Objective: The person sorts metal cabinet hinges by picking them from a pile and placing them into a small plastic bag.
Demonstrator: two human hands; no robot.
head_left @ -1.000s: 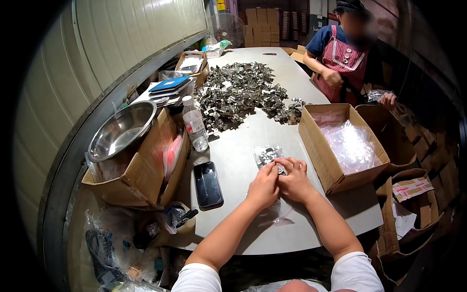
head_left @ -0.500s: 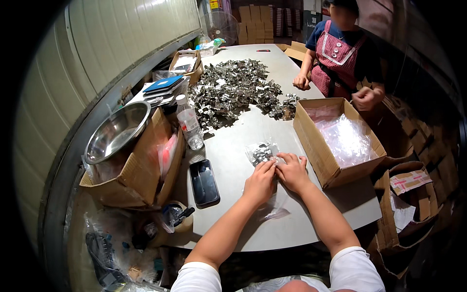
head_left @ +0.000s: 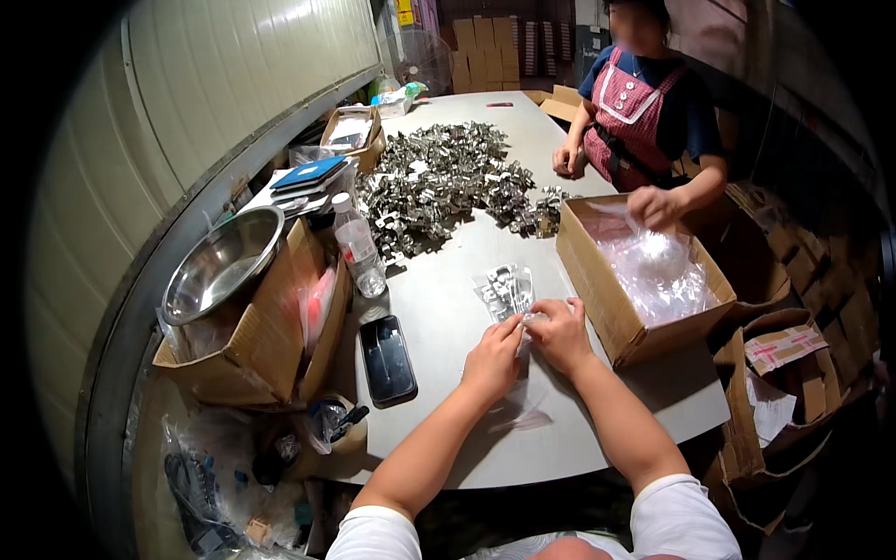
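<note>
A clear plastic bag (head_left: 507, 291) with several small shiny metal clips inside lies on the light table in front of me. My left hand (head_left: 495, 353) pinches the near end of this bag from the left. Close against it, my right hand (head_left: 560, 334) pinches the same end, thumb and forefinger near the left fingertips. Below my hands, more clear plastic (head_left: 523, 411) lies on the table between my forearms; whether it belongs to the same bag I cannot tell. Beyond the bag spreads a large heap of metal clips (head_left: 439, 177).
An open carton (head_left: 588, 297) of clear bags stands at right; a co-worker's hand (head_left: 655, 207) is over it. To the left are a phone (head_left: 388, 359), a plastic bottle (head_left: 358, 247), and a steel bowl (head_left: 224, 266) on a carton (head_left: 257, 359). Another open carton (head_left: 737, 420) sits beyond the table's right edge.
The co-worker's hand has moved into the carton and onto the clear bags. The filled bag now lies flatter, with its clips more spread out. My hands stay at its near end.
</note>
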